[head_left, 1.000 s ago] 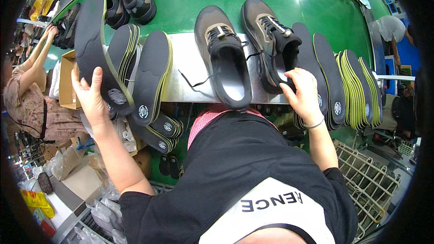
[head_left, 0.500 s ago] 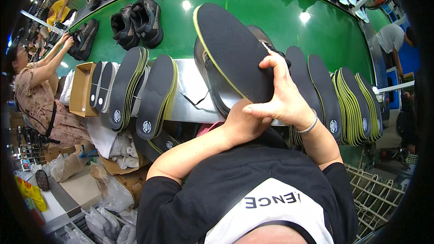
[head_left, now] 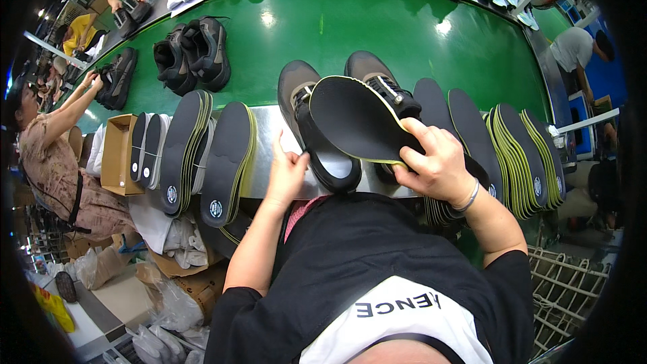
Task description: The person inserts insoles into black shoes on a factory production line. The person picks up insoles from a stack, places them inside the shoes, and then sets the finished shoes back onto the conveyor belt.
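Note:
My right hand (head_left: pixel 437 165) is closed on one end of a black insole (head_left: pixel 354 118) with a yellow-green edge. The insole is tilted above a pair of brown-black shoes and bends a little. Under it the left shoe (head_left: pixel 296 81) points away from me, its pale inside showing at the heel opening. The right shoe (head_left: pixel 367 66) stands beside it, its rear mostly hidden by the insole and my hand. At the left shoe's side is my left hand (head_left: pixel 286 174), holding nothing, index finger stretched up and thumb near the shoe's collar; I cannot tell whether they touch.
Stacks of insoles (head_left: pixel 229 155) line the metal edge on the left, with more insole stacks (head_left: pixel 515 155) on the right. Beyond lies a green work surface (head_left: pixel 290 20) with another pair of shoes (head_left: pixel 202 54). A cardboard box (head_left: pixel 121 155) sits left, near a co-worker (head_left: pixel 60 141) handling a shoe.
The insole has swung down from upright to tilted over the shoes and turned its other face to me. My left hand has come away from it, moving left to the left shoe.

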A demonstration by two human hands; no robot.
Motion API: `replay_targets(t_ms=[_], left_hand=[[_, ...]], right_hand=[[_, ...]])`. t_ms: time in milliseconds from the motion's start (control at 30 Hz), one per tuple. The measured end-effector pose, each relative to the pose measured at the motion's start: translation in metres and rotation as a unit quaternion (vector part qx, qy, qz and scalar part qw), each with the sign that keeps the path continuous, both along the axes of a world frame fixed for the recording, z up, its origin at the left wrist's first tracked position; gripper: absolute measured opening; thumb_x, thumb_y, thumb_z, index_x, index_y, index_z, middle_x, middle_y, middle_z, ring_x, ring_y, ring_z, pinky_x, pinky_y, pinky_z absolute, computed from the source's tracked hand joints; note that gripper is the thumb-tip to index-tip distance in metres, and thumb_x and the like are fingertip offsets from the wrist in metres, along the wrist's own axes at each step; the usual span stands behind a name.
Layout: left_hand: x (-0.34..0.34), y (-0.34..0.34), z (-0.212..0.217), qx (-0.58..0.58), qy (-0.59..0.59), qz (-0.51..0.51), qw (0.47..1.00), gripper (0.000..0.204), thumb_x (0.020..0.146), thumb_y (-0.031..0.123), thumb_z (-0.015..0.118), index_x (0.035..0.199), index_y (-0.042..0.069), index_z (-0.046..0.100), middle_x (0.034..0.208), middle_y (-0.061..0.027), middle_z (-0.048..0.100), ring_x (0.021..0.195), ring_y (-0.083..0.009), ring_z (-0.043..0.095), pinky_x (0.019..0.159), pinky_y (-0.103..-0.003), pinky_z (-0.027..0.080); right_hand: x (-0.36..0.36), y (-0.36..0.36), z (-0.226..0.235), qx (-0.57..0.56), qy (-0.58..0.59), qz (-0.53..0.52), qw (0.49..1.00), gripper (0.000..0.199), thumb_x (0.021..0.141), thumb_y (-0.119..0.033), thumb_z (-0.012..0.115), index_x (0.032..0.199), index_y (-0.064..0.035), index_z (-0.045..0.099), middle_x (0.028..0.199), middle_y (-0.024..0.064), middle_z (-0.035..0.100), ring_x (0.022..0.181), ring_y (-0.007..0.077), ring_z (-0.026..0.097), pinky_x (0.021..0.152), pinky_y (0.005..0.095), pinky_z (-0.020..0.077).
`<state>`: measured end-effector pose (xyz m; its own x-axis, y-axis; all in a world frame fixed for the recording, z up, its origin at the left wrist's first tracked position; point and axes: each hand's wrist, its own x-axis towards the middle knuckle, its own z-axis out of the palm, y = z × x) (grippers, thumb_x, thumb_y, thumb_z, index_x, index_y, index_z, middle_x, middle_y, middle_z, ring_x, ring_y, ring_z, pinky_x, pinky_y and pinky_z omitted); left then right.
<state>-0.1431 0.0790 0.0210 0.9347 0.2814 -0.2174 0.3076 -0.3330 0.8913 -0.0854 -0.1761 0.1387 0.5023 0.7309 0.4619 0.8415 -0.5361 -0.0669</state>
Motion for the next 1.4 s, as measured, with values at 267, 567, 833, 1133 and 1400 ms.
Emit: replay_targets(t_ms=[267,567,833,1133,1400], left_hand=[[0.049,0.04,0.076,-0.29,-0.14,0.077,0.943,0.03,0.08,0.011,0.057,0.107,0.0,0.051,0.092,-0.0074,0.057,0.071,-0.0108,0.056,0.052,-0.019,0.043],[0.041,-0.004,0.067,-0.459,-0.181,-0.002,0.87,0.066,0.079,0.035,0.061,0.126,0.002,0.028,0.105,-0.0052,0.05,0.093,-0.0113,0.049,0.076,-0.023,0.039],[0.022,-0.02,0.079,-0.532,-0.093,-0.02,0.842,0.042,0.075,0.006,0.062,0.114,0.001,0.046,0.107,-0.0081,0.053,0.1,-0.0191,0.05,0.088,-0.031,0.039],[0.021,-0.028,0.073,-0.505,-0.085,-0.048,0.857,0.042,0.075,0.006,0.063,0.113,0.001,0.046,0.108,-0.0074,0.052,0.1,-0.0178,0.048,0.089,-0.03,0.037],[0.024,-0.029,0.069,-0.504,-0.073,-0.056,0.859,0.044,0.074,0.006,0.063,0.114,0.001,0.045,0.108,-0.0079,0.051,0.1,-0.018,0.048,0.088,-0.03,0.037]], right_hand=[[0.001,-0.002,0.017,-0.091,0.003,0.068,0.993,0.017,0.059,-0.019,0.062,0.055,-0.0091,0.049,0.097,0.0026,0.054,0.053,0.013,0.044,0.05,0.0262,0.0397],[-0.013,0.01,0.012,-0.002,0.042,-0.005,0.999,0.038,0.049,-0.024,0.071,0.079,-0.0058,0.058,0.107,0.0205,0.048,0.078,0.0287,0.056,0.062,0.0326,0.046],[0.003,0.044,-0.006,0.217,0.182,0.02,0.959,0.043,0.065,-0.024,0.07,0.098,-0.0038,0.052,0.095,0.0119,0.055,0.086,0.0282,0.054,0.071,0.0363,0.045],[0.021,0.067,0.002,0.32,0.251,0.015,0.914,0.021,0.073,-0.003,0.062,0.092,-0.0031,0.055,0.08,0.0088,0.057,0.068,0.0178,0.057,0.061,0.0271,0.0461],[0.022,0.064,0.0,0.357,0.322,-0.005,0.877,0.018,0.073,-0.004,0.061,0.09,-0.0021,0.057,0.076,0.0083,0.056,0.065,0.0175,0.054,0.058,0.0272,0.0438]])
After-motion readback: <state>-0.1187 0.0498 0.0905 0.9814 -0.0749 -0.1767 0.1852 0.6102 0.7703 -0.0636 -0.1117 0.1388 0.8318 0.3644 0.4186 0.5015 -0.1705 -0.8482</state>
